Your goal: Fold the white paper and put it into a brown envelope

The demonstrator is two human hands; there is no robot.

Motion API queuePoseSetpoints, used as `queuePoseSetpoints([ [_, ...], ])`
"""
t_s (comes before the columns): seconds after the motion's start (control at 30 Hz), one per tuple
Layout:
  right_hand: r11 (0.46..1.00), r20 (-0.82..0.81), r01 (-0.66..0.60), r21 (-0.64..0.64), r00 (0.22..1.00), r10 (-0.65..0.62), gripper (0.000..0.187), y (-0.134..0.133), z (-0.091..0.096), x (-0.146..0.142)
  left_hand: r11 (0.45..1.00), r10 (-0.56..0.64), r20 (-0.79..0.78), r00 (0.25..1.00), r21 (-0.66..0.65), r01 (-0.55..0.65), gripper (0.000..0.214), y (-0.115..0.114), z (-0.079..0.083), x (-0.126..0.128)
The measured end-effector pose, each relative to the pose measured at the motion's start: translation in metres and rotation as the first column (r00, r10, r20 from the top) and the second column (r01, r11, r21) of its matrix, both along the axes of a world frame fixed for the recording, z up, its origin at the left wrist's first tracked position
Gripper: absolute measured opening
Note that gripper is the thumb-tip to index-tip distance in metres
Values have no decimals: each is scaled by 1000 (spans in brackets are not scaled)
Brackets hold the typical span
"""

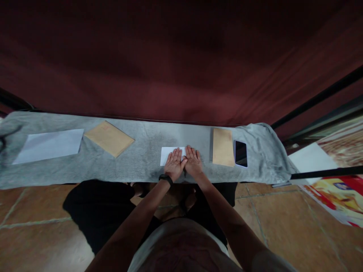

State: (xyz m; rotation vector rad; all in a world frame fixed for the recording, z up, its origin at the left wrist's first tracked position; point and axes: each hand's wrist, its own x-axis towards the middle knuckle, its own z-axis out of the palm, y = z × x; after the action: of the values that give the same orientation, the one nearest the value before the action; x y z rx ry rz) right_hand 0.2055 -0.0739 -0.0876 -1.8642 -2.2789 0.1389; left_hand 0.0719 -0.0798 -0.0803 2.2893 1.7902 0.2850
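A small white sheet of paper (pixel 165 155), perhaps folded, lies on the grey cloth in front of me. My left hand (pixel 175 164) rests flat on it, palm down, fingers stretched forward. Beside it my right hand (pixel 193 161) also lies flat, at the right end of the paper and covering that end. The two thumbs meet or nearly touch in the middle. Neither hand grips anything. A dark band (pixel 166 179) sits around my left wrist.
Grey cloth (pixel 147 166) covers a long narrow surface. Left lie a stack of white paper (pixel 53 145) and tan envelopes (pixel 109 138). Right are more tan envelopes (pixel 223 147) and a phone (pixel 241 153). A dark red curtain (pixel 181 98) hangs behind; a black bar (pixel 326 173) stands at right.
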Motion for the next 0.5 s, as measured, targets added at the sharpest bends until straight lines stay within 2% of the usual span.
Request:
queuePoseSetpoints([
  [0.13,999,-47,-3,39,999,4,57,-1,-1,-1,998,53,-6,999,27,-53,65,6,-2,-19],
  [0.37,996,-109,-1,94,994,11,54,-4,5,-2,983,141,41,989,114,-145,66,-1,-8,-36],
  [0.5,971,-138,-220,98,963,232,49,-28,10,0,985,140,16,990,96,-141,65,-1,-6,-35],
])
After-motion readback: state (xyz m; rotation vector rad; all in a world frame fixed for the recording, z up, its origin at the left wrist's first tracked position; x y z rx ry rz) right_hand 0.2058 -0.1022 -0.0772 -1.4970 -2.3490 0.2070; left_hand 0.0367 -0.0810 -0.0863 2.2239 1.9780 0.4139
